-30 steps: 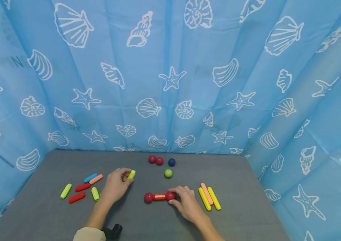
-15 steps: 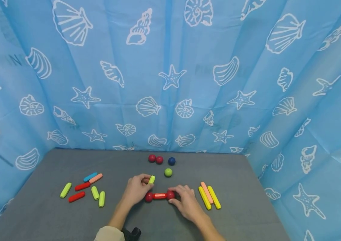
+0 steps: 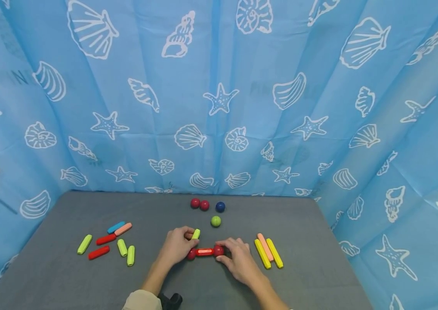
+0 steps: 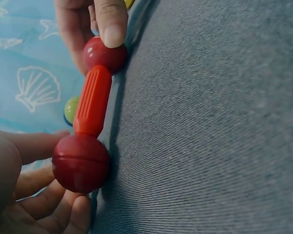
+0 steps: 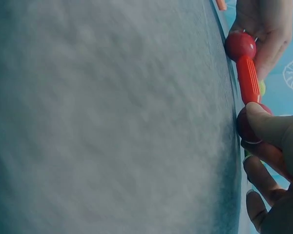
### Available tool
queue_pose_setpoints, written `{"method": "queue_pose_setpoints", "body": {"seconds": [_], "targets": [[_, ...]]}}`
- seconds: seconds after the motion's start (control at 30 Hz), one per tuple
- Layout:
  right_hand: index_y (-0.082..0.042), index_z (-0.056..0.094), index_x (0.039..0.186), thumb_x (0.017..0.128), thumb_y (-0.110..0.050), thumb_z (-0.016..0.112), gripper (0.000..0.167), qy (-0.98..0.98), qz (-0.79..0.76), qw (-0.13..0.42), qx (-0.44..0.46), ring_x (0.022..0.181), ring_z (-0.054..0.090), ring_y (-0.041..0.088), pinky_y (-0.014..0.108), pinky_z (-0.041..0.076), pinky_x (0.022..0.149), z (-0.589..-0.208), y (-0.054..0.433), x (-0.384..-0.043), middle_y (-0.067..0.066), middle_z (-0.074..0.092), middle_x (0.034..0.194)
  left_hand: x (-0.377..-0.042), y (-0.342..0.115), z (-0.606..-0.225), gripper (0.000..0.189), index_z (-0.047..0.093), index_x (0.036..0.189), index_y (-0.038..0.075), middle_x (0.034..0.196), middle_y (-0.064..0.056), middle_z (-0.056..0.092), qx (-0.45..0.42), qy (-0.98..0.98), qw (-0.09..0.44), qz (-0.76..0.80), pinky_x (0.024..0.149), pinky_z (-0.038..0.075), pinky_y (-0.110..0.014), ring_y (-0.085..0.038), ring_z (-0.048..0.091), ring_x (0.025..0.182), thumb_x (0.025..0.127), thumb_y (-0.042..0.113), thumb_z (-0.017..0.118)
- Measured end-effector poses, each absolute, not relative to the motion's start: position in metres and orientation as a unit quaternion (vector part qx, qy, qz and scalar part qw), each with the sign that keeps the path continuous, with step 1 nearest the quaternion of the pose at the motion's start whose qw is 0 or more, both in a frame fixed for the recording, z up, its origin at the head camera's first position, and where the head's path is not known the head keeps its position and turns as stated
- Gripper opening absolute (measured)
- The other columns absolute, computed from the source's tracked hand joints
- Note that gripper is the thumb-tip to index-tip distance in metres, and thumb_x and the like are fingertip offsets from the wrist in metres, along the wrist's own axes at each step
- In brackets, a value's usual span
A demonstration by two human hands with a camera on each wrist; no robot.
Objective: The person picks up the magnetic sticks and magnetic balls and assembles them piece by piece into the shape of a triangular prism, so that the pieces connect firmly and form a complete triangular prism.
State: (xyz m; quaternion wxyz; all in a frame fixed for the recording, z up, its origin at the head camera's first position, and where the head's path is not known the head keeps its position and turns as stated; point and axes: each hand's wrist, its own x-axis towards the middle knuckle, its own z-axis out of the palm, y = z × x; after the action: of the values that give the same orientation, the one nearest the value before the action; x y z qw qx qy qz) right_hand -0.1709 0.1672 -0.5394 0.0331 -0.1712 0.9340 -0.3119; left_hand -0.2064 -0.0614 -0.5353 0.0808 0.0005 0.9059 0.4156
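Observation:
A red stick with a dark red ball on each end lies on the grey table. My right hand pinches the right ball between thumb and fingers. At the far side of the left ball, my left hand pinches a short yellow-green stick that points away from me. In the left wrist view, the left fingers are close behind the near ball, and the yellow-green stick is hidden there. The right wrist view shows the right thumb on its ball.
Behind the hands lie a green ball, a blue ball and two red balls. Several short sticks are scattered at the left. Two yellow sticks and a pink one lie at the right. A blue shell-print curtain surrounds the table.
My left hand has moved right with the yellow-green stick, from beside the left pile to the left red ball. My right hand has kept its hold and place.

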Motion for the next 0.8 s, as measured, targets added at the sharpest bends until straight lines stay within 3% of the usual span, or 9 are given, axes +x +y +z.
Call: {"method": "queue_pose_setpoints", "body": {"seconds": [0.23,0.37,0.5,0.63,0.73,0.8], "targets": [[-0.021,0.069,0.128,0.090,-0.032,0.078,0.041,0.940,-0.291,0.025,-0.174,0.094,0.051,0.009,0.030,0.030,0.078,-0.538,0.165,-0.166,-0.006,0.072,0.117,-0.199,-0.064,-0.535,0.048,0.068,0.127,0.005,0.109,-0.006,0.075,0.011,0.904,0.101,0.414,0.087,0.058,-0.045,-0.015,0.068,0.095,0.089,0.032,0.080],[-0.021,0.070,0.127,0.089,-0.032,0.079,0.040,0.943,-0.279,0.020,-0.181,0.094,0.052,0.010,0.032,0.030,0.079,-0.538,0.162,-0.165,-0.006,0.072,0.116,-0.189,-0.074,-0.534,0.063,0.064,0.133,0.004,0.114,-0.006,0.073,0.022,0.898,0.124,0.423,0.080,0.057,-0.039,-0.013,0.065,0.089,0.083,0.036,0.085],[-0.022,0.069,0.128,0.088,-0.038,0.079,0.044,0.943,-0.283,0.041,-0.173,0.096,0.052,0.012,0.033,0.031,0.080,-0.534,0.162,-0.166,-0.004,0.071,0.117,-0.179,-0.083,-0.536,0.065,0.064,0.134,0.004,0.114,-0.006,0.073,0.034,0.886,0.127,0.445,0.071,0.054,-0.032,-0.011,0.063,0.084,0.079,0.030,0.089],[-0.016,0.064,0.134,0.090,-0.043,0.076,0.053,0.941,-0.300,0.058,-0.146,0.108,0.056,0.022,0.043,0.042,0.089,-0.525,0.164,-0.177,0.004,0.067,0.124,-0.175,-0.086,-0.539,0.060,0.066,0.130,0.007,0.111,-0.004,0.073,0.032,0.880,0.112,0.460,0.071,0.054,-0.030,-0.010,0.064,0.085,0.078,0.026,0.089],[-0.009,0.058,0.140,0.095,-0.035,0.073,0.054,0.941,-0.309,0.027,-0.133,0.118,0.057,0.030,0.055,0.047,0.100,-0.521,0.160,-0.193,0.011,0.063,0.131,-0.172,-0.088,-0.540,0.056,0.068,0.128,0.008,0.110,-0.003,0.073,0.028,0.879,0.097,0.465,0.072,0.055,-0.030,-0.010,0.065,0.087,0.078,0.022,0.089],[-0.008,0.054,0.144,0.096,-0.027,0.072,0.054,0.941,-0.311,0.003,-0.129,0.122,0.057,0.033,0.056,0.048,0.104,-0.522,0.156,-0.206,0.014,0.059,0.135,-0.171,-0.090,-0.540,0.053,0.069,0.126,0.009,0.110,-0.002,0.073,0.026,0.880,0.087,0.466,0.072,0.055,-0.030,-0.010,0.065,0.087,0.079,0.020,0.089]]}}
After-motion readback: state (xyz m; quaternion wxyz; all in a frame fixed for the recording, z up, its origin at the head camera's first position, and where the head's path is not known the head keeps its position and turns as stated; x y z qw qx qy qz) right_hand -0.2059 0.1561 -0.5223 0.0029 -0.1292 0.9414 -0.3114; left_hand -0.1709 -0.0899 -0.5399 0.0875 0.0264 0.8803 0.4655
